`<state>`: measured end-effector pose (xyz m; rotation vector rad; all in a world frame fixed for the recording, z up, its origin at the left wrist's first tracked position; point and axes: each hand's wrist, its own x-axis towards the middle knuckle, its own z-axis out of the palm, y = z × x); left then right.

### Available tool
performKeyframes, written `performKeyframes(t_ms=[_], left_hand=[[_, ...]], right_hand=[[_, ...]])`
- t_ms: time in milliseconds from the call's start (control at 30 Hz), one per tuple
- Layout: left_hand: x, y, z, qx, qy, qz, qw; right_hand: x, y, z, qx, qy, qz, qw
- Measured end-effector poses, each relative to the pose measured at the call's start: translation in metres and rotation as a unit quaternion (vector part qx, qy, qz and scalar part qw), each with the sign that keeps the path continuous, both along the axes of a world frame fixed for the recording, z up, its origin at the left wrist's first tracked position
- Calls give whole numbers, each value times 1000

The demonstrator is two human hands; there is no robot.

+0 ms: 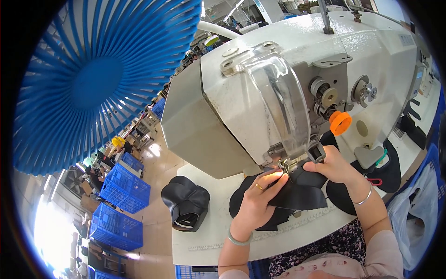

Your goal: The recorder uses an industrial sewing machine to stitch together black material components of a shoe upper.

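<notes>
Both hands are at the needle area of a large white sewing machine (232,116). My left hand (256,197), wearing a ring and a bangle, has its fingers closed on the left side of a black leather piece (303,197), close to the presser foot (287,165). Gripping the same piece on its right side is my right hand (338,168), thumb on top and the other fingers partly hidden by the machine. The leather is bent and curves down toward me. The needle tip is hard to make out.
Stitched black leather parts (186,201) stand at the table's left. More black pieces (341,197) lie under and beside my hands, near red thread snips (374,182). A printed ruler (204,247) marks the table edge. A blue fan (97,83) looms upper left; blue crates (125,188) line the floor.
</notes>
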<state>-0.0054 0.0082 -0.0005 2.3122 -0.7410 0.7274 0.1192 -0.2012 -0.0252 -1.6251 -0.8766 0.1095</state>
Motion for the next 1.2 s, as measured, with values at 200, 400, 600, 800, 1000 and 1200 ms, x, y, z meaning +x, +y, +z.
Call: performKeyframes(t_ms=[200, 400, 600, 800, 1000, 1200], left_hand=[[-3, -5, 2, 50, -7, 25, 998], [-4, -10, 4, 69, -32, 39, 996], [-3, -7, 3, 81, -40, 37, 995], [1, -3, 3, 83, -35, 34, 995], [5, 4, -1, 83, -38, 50, 995], [3, -3, 2, 88, -62, 72, 992]], right_hand=[[-3, 0, 2, -21, 24, -30, 999], [-6, 2, 4, -26, 84, -32, 996], [-6, 7, 1, 8, 55, -40, 998], [-1, 10, -8, 35, 3, -65, 997], [2, 16, -9, 42, -27, -91, 995], [3, 10, 6, -16, -62, -102, 993]])
